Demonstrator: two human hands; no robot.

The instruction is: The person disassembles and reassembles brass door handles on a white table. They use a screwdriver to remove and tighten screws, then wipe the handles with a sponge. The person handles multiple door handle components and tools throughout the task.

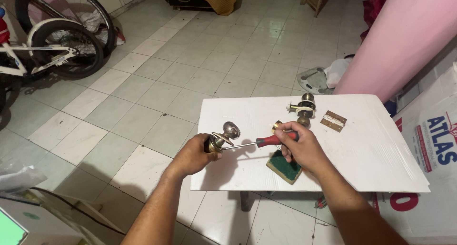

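My left hand (pixel 194 155) grips a brass door knob assembly (pixel 223 135) at the left edge of the white board table (pixel 381 150). My right hand (pixel 301 147) holds a screwdriver with a red handle (pixel 271 140), its metal shaft pointing left into the knob assembly. Below my right hand lies a green scouring sponge (pixel 282 168) on the board. A small brass part (pixel 276 126) sits just above my right fingers.
Further back on the board stand another knob and lock piece (pixel 303 108) and a brass hinge (pixel 333 120). A bicycle (pixel 52 45) stands at far left on the tiled floor. A pink curtain (pixel 404 35) and a printed cardboard box (pixel 433 145) are on the right.
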